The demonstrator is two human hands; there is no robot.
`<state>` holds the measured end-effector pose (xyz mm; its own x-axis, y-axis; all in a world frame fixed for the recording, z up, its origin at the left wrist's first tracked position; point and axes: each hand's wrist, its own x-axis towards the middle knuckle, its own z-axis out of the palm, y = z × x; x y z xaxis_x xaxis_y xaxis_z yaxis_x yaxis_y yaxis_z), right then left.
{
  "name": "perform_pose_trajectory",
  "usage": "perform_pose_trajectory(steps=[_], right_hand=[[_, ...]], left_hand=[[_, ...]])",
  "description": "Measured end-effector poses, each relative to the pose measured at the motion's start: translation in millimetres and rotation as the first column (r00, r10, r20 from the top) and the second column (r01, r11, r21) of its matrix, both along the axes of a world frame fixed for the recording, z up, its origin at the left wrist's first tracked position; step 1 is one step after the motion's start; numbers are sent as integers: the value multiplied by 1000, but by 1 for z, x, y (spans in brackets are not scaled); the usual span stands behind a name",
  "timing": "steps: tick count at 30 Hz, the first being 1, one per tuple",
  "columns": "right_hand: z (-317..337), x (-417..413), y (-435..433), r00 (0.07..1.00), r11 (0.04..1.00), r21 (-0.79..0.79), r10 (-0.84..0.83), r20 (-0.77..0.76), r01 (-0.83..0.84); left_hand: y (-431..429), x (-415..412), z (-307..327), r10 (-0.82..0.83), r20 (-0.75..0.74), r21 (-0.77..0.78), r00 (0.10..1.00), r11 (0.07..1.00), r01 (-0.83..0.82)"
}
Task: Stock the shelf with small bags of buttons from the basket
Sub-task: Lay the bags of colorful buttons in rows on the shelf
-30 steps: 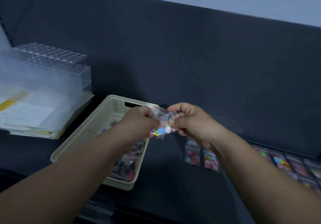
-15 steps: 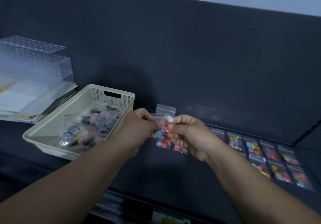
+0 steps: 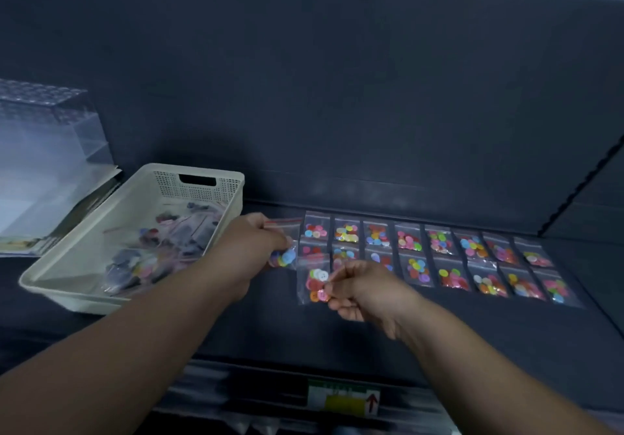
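Note:
A cream plastic basket (image 3: pixel 84 262) sits at the left of the dark shelf (image 3: pixel 439 333) with several clear bags of buttons inside. My left hand (image 3: pixel 250 248) holds a small bag of buttons (image 3: pixel 285 248) with a red zip strip, just left of the rows on the shelf. My right hand (image 3: pixel 364 291) pinches another small bag (image 3: pixel 314 282) of red, white and pink buttons at the left end of the rows. Two rows of button bags (image 3: pixel 439 255) lie flat across the shelf to the right.
A clear plastic box (image 3: pixel 44 151) stands on papers (image 3: pixel 50 225) at the far left. A dark back panel rises behind the shelf. A shelf-edge label (image 3: pixel 342 397) with a red arrow sits on the front rail below.
Both hands moved apart and down to the shelf: before they held bags together in the air, now each holds its own bag by the rows. The view swung right.

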<state>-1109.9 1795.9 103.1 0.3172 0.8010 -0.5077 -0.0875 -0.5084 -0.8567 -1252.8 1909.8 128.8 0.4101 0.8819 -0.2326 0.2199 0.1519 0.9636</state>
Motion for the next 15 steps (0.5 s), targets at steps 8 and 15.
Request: perform_pose_trajectory(steps=[8, 15], right_hand=[[-15, -21, -5, 636, 987, -115, 162, 755, -116], [-42, -18, -11, 261, 879, -27, 171, 950, -476]], left_hand=[[4, -23, -13, -82, -4, -96, 997, 992, 81], [3, -29, -11, -75, 68, -143, 995, 986, 84]])
